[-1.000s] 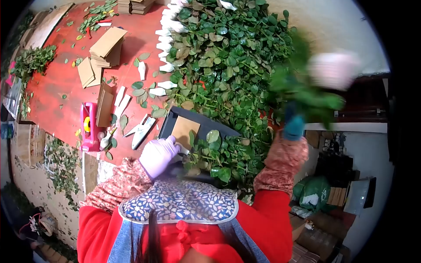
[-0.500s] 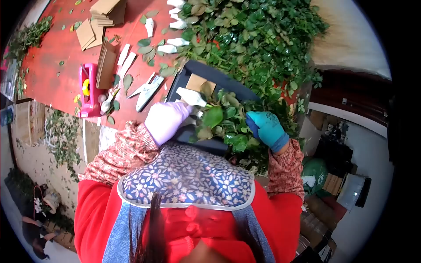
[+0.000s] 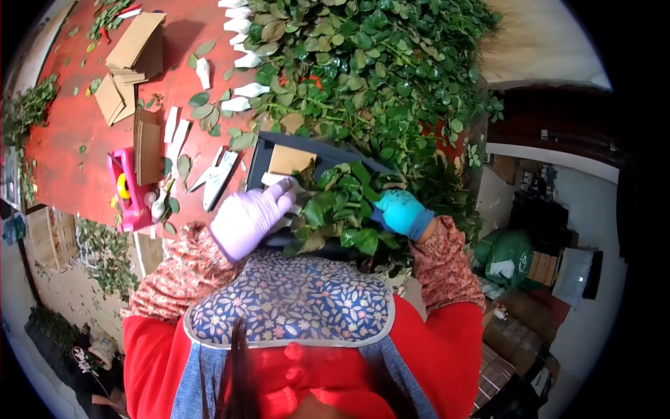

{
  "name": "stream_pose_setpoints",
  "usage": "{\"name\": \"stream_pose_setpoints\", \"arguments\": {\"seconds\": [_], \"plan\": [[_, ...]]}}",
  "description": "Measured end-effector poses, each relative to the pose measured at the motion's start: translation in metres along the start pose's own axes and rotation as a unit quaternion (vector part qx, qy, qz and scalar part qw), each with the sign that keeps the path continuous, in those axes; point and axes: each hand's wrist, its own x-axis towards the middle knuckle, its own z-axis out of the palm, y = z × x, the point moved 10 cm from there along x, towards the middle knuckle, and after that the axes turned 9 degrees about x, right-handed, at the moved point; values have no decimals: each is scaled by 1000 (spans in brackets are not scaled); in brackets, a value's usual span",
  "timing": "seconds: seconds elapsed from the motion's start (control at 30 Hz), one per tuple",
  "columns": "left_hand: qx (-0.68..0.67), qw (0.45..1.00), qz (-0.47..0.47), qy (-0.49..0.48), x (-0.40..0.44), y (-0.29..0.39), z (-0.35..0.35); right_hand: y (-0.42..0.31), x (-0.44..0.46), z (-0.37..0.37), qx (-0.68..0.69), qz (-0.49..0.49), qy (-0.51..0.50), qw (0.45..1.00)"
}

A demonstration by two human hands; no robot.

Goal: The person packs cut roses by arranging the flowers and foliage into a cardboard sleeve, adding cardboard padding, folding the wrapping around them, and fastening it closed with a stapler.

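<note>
A dark tray (image 3: 263, 157) lies in front of me with a square of brown cardboard (image 3: 292, 159) inside. Across it rests a bunch of leafy stems (image 3: 342, 202) whose heads are wrapped in white. My left hand (image 3: 248, 218), in a lavender glove, presses its fingers round one white-wrapped head (image 3: 271, 179) at the tray's left side. My right hand (image 3: 403, 212), in a teal glove, is closed on the stems at the right; its fingertips are partly hidden by leaves.
A large heap of leafy stems (image 3: 377, 63) covers the table's right side, white heads pointing left. Scissors (image 3: 222, 178), a pink tape dispenser (image 3: 128, 188), cardboard pieces (image 3: 146, 146) and loose leaves lie on the red table (image 3: 63, 146). Another person's arm (image 3: 105, 401) shows at lower left.
The view has shifted, so the table items appear farther left and lower. My left fingers have spread up over the white heads. My right hand stays at the stems, slightly nearer the left one.
</note>
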Motion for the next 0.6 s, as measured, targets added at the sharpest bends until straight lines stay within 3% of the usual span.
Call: {"name": "stream_pose_setpoints", "arguments": {"seconds": [0.07,0.13,0.2,0.27,0.33,0.4,0.47,0.53,0.6], "plan": [[-31,999,7,37,3,-1,-7,-19,-15,-35,62,-78,48,994],[-22,999,7,32,0,1,-8,-21,-32,-94,68,-48,107,991],[-52,997,-49,-2,-3,-5,6,-34,-36,-183,96,-59,239,964],[-40,998,-42,-23,-5,-1,10,-60,-4,-235,-44,-148,341,927],[-20,998,-38,-38,-4,1,12,-70,64,-244,-59,-205,377,901],[-52,998,-36,-19,-3,0,8,-21,167,-211,-131,-89,316,936],[-57,997,-39,-42,-3,-1,9,40,245,-181,-197,28,294,935],[-54,997,-33,39,0,-2,-6,59,268,-170,-177,102,219,954],[-54,998,-31,26,-2,-1,0,74,281,-153,-171,118,202,957]]}}
